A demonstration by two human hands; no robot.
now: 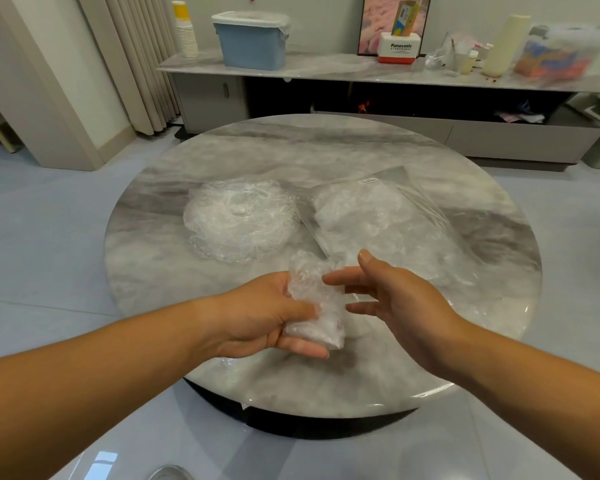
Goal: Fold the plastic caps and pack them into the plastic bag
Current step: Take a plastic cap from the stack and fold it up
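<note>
Cap (314, 303), folded to a wad, sits pinched in the fingers (305, 351) of my left hand (257, 317) above the counter (326, 386), right hand (395, 296) beside it, fingers spread, empty; I'd squeeze out air, then lift the mouth of the bag (413, 209) before sliding it in.

On the table (222, 386), the stacked caps (238, 220) lie left of the bag (388, 216).

left hand (264, 313) grips folded cap (316, 306) | right hand (395, 299) spread beside | plastic bag (385, 220) on table (326, 147)
</note>
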